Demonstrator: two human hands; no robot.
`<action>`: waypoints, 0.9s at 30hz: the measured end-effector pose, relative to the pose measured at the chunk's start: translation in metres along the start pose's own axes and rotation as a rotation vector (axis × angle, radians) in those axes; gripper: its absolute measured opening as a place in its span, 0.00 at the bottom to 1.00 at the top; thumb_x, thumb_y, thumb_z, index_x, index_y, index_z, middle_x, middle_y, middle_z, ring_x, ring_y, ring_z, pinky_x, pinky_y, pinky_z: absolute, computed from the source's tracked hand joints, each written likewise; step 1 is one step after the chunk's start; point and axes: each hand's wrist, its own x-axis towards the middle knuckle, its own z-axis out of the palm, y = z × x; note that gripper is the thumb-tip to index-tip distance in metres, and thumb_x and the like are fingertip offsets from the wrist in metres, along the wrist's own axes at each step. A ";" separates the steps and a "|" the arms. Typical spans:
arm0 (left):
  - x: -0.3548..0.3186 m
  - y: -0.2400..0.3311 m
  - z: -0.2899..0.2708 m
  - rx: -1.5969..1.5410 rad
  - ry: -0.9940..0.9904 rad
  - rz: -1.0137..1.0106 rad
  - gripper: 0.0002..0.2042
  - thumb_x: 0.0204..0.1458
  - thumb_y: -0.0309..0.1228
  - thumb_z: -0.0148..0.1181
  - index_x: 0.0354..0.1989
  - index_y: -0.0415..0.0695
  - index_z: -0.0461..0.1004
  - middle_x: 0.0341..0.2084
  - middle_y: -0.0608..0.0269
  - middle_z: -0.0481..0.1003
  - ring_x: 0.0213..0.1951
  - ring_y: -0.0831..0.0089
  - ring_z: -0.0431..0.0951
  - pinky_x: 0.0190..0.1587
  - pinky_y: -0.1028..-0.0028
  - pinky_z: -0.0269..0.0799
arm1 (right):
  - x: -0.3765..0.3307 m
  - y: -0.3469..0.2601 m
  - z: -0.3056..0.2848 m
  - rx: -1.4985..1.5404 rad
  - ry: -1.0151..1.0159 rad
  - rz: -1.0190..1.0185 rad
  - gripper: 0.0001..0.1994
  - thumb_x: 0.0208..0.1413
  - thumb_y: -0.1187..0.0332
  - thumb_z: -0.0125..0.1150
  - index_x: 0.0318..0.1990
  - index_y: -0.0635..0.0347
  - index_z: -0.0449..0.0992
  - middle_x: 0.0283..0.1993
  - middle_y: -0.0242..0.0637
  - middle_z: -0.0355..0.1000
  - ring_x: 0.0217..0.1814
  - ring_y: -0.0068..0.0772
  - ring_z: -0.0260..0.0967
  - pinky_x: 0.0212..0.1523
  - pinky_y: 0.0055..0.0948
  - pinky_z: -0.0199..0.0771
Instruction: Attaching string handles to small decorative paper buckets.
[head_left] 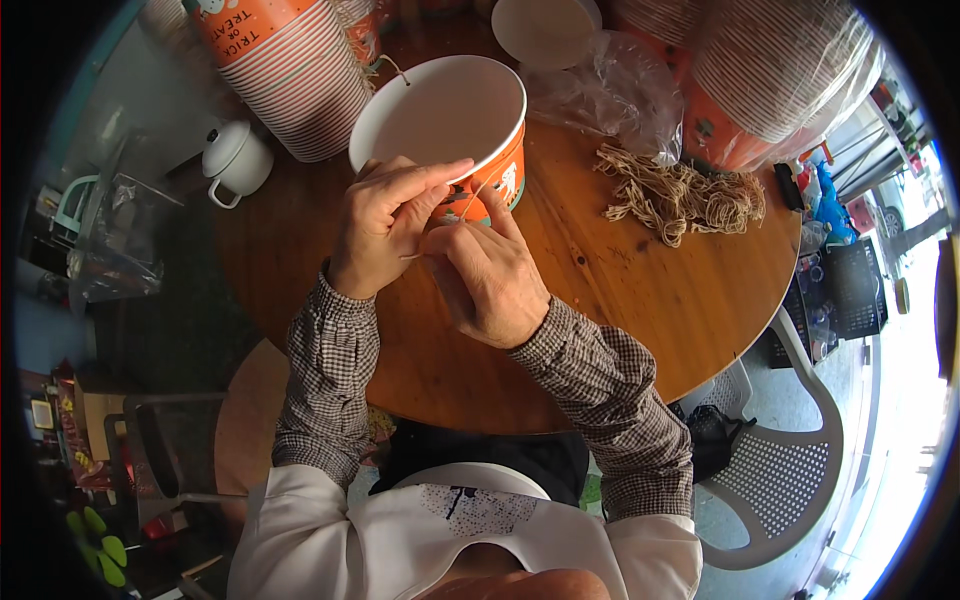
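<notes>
An orange paper bucket (512,165) with a white inside stands before me on the wooden table, its mouth tilted toward me. My left hand (385,215) is at its near rim, the forefinger lying along the edge and the thumb below. Close beside it, my right hand (485,270) has its fingers closed on a thin piece of twine (468,205) that runs up to the bucket's near side. Another bit of twine (397,68) hangs over the far rim. The fingertips partly hide where the near twine meets the bucket.
Nested orange buckets (300,85) stand at the far left, near a white lidded mug (237,163). More buckets in clear plastic (770,85) stand at the far right. A heap of twine (685,195) lies on the round table (640,310). A grey chair (780,470) is at right.
</notes>
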 end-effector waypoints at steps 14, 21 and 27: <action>0.002 0.002 -0.001 0.100 -0.055 -0.024 0.10 0.52 0.22 0.57 0.41 0.46 0.79 0.30 0.66 0.79 0.32 0.69 0.77 0.40 0.71 0.67 | 0.001 0.015 -0.007 0.010 -0.067 -0.038 0.14 0.41 0.80 0.60 0.37 0.61 0.67 0.29 0.36 0.69 0.37 0.41 0.71 0.61 0.46 0.60; 0.004 -0.001 0.005 0.123 -0.003 0.049 0.08 0.53 0.23 0.57 0.39 0.46 0.77 0.30 0.66 0.79 0.33 0.70 0.77 0.42 0.71 0.65 | 0.001 0.006 -0.011 0.108 -0.051 0.055 0.07 0.50 0.83 0.56 0.35 0.63 0.70 0.28 0.39 0.71 0.31 0.40 0.72 0.44 0.34 0.74; 0.003 -0.003 0.006 0.071 0.029 0.018 0.07 0.53 0.23 0.57 0.38 0.45 0.77 0.30 0.66 0.78 0.33 0.70 0.77 0.42 0.71 0.64 | -0.002 0.015 -0.002 0.285 0.224 0.468 0.04 0.55 0.77 0.57 0.37 0.65 0.70 0.31 0.41 0.72 0.29 0.33 0.73 0.32 0.29 0.73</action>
